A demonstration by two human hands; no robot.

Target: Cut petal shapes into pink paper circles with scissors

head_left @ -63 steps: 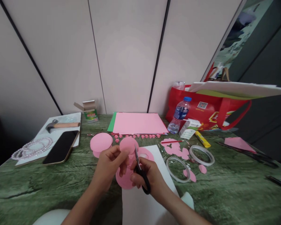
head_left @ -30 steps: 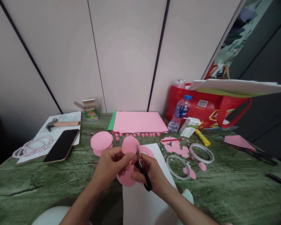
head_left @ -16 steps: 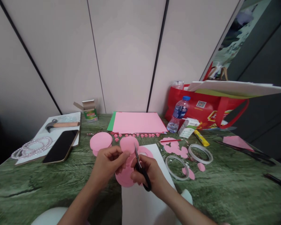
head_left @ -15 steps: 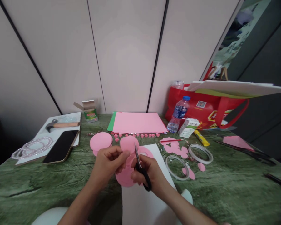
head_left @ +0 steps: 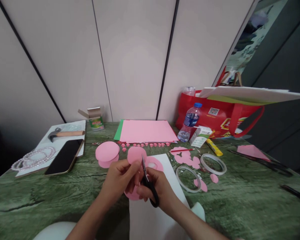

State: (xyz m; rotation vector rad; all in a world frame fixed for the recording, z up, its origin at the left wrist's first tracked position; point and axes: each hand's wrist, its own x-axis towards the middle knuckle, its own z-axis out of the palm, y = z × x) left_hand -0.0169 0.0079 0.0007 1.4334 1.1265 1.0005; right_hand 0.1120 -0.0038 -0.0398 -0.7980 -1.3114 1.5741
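My left hand (head_left: 122, 176) pinches a pink paper circle (head_left: 136, 154) between thumb and fingers, holding it up at the middle of the view. My right hand (head_left: 160, 186) is closed around the handles of black-handled scissors (head_left: 150, 186), whose blades point up against the right edge of that circle. Below my hands, more pink paper rings and discs (head_left: 132, 194) lie partly hidden on a white sheet (head_left: 147, 216). To the left is a stack of round pink papers (head_left: 107, 151). A row of small pink paper rolls (head_left: 142, 145) sits behind the circle.
Pink sheets (head_left: 147, 130) lie at the back. Rightward are a water bottle (head_left: 190, 121), a red bag (head_left: 215, 116), a small carton (head_left: 200, 136), a glue stick (head_left: 214, 146), tape rolls (head_left: 188, 190) and pink scraps (head_left: 186, 158). Leftward are a phone (head_left: 65, 156), hammer (head_left: 66, 133) and bead strings (head_left: 35, 157).
The scissors and my right hand have shifted slightly left and down, with the blades now overlapping the circle's right side. My left hand stays closed on the circle, tilting it a little.
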